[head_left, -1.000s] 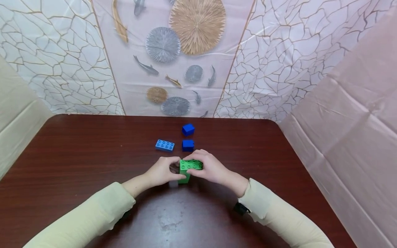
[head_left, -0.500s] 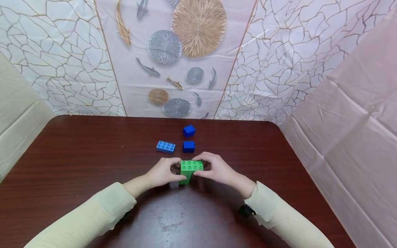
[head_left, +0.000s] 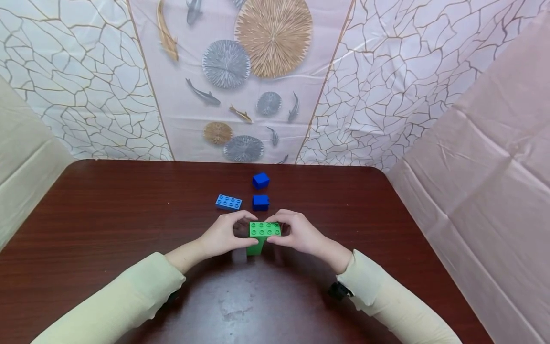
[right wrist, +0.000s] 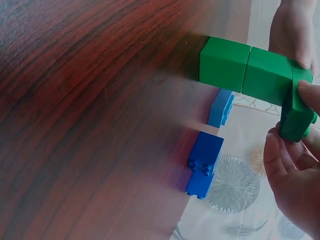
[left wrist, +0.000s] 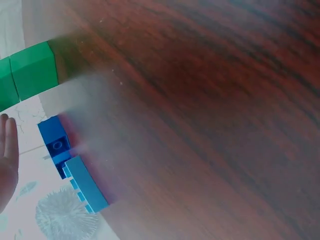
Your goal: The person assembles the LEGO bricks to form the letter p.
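A stack of green toy bricks (head_left: 256,245) stands upright on the table, two block-shaped bricks high in the right wrist view. Across its top lies a studded green brick (head_left: 265,229) whose right end overhangs. My left hand (head_left: 220,233) holds the left side of the stack's upper part, thumb in front and fingertips behind. My right hand (head_left: 301,232) pinches the overhanging end between thumb and fingers. In the right wrist view the overhanging green brick (right wrist: 296,112) sits between the right hand's fingertips. The left wrist view catches only a few fingers (left wrist: 9,137) at its left edge.
Behind the stack lie a light blue studded brick (head_left: 228,202) and two dark blue bricks, one nearer (head_left: 260,202) and one farther (head_left: 260,180). The dark wooden table (head_left: 129,205) ends at a patterned cloth backdrop (head_left: 240,110). Pale cloth also hangs at both sides.
The right hand has drawn back rightward from over the top brick to its right end. The left hand has shifted slightly up the stack. The blue bricks stay put.
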